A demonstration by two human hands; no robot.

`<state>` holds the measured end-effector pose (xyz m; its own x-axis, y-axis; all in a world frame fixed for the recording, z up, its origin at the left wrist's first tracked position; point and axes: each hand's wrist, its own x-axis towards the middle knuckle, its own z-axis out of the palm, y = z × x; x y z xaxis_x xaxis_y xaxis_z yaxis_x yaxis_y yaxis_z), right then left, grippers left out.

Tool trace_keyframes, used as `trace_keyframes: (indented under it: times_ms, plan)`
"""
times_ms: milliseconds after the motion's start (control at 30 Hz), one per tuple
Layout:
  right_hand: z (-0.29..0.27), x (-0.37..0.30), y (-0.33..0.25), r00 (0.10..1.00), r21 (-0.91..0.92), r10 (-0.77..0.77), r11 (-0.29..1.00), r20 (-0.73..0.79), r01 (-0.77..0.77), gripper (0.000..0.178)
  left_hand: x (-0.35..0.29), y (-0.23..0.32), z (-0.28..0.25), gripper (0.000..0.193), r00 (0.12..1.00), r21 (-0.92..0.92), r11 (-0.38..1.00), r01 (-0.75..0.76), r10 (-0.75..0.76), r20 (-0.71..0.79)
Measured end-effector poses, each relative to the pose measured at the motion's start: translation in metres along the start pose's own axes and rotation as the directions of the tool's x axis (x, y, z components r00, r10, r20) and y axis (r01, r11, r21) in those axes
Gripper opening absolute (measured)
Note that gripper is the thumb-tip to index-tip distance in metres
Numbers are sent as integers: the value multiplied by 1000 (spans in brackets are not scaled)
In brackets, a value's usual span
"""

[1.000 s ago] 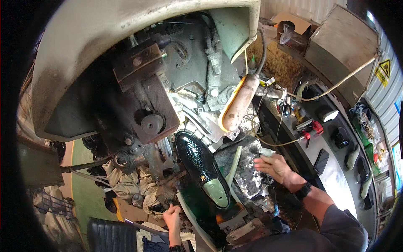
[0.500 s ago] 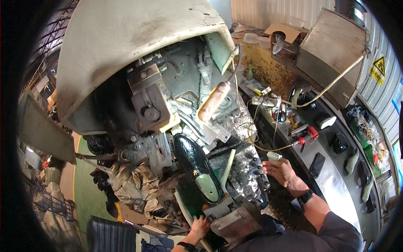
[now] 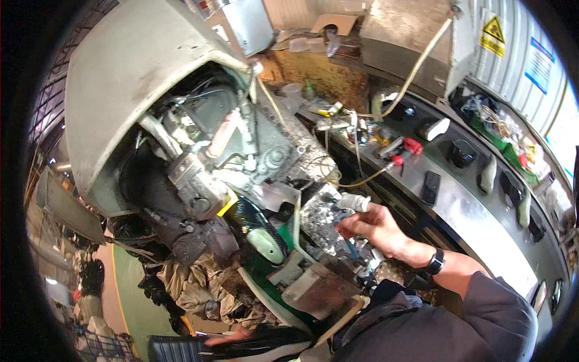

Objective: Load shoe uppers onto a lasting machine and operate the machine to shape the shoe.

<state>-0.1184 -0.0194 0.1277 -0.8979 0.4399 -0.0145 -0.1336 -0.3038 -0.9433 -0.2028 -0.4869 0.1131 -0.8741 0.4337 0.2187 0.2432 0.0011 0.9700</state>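
Observation:
A glossy black shoe upper on a pale green last [image 3: 263, 242] sits in the machine, its front end under the metal head [image 3: 194, 182]. Beside a white knob [image 3: 354, 202], my right hand [image 3: 380, 234] is at the right edge of the machine's control block [image 3: 322, 216]. Its fingers reach left, slightly bent, with nothing visible in them. At the bottom, my left hand [image 3: 230, 336] is smeared by motion next to a blurred black shape [image 3: 268, 336]. Whether the hand holds that shape cannot be made out.
A steel bench [image 3: 467, 232] curves along the right, with a phone [image 3: 430, 188], a red power tool [image 3: 411, 148] and several shoe lasts [image 3: 488, 175]. A large grey hood [image 3: 129, 90] overhangs the machine. Crumpled tan cloth [image 3: 190, 286] lies at the lower left.
The whole view has swung, shifting the scene left. My left hand has moved left from beside the shoe. My right hand is closer over the control block. The shoe's front end is now under the metal head.

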Motion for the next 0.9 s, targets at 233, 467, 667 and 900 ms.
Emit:
trace_keyframes:
  times_ms: [233,467,667,900]
  plan:
    - [53,-81,-44,909,-87,-208,963,360,255,55,76,46,143,62,989,-509,850,139,-92,115]
    - [-53,-174,-58,968,-288,-223,940,-111,184,66,55,62,356,102,639,-383,884,268,135,757]
    - [-235,-369,-35,487,-278,-217,959,-846,-55,55,-15,46,503,68,434,-121,993,-4,111,894]
    - [-442,-616,-42,-558,-374,-381,918,-737,-133,65,-46,-27,584,41,347,253,938,237,-324,880]
